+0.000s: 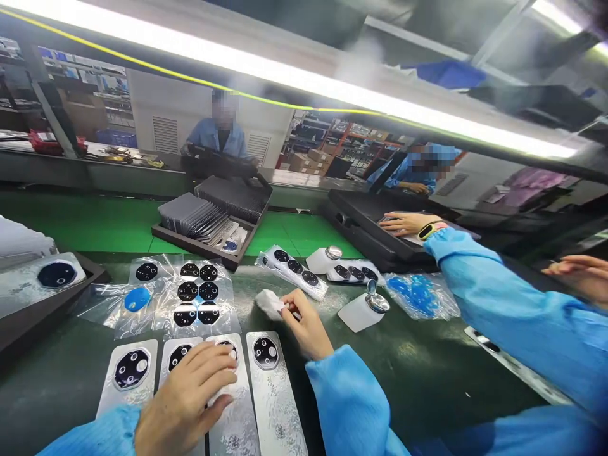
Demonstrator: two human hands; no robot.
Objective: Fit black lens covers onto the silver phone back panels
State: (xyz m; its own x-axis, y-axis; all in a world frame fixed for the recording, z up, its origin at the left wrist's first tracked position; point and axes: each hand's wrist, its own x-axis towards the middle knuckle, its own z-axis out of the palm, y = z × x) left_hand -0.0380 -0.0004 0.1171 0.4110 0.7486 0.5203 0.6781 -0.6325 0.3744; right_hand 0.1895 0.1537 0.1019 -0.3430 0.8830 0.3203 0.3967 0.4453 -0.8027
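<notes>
Silver panels (280,405), 4 of 'em, lay side by side on the near part of the dark green table (427,386), each w/ a dark octagonal plate (265,352) near its far end; I had them low on the head cam, running to or past the frame bottom. L hand (187,386) was over the 2nd & 3rd from left, fingers spread, slightly bent & released; tips were right by the 3rd one's plate, but I couldn't tell if they pressed on it. R hand (306,323) was up beyond the 4th, thumb & fingers pinching a crumpled white cloth (268,304). Just past the row I saw clear bags (166,304) w/ more octagonal plates, plus a blue disc (137,297). Beyond R hand: 2 clear sleeves (280,270) w/ dark plates in them, & 2 white bottles (358,313) w/ metal tops, 1 btwn the sleeves, the other nearer. A bag of blue bits (415,294) lay to their right. Further back I had a dark tray (190,244) packed w/ upright cards (190,215), & right of it a black case (351,218) w/ a co-worker's hand (403,223) at it, yellow-banded watch (430,230) on the wrist.
</notes>
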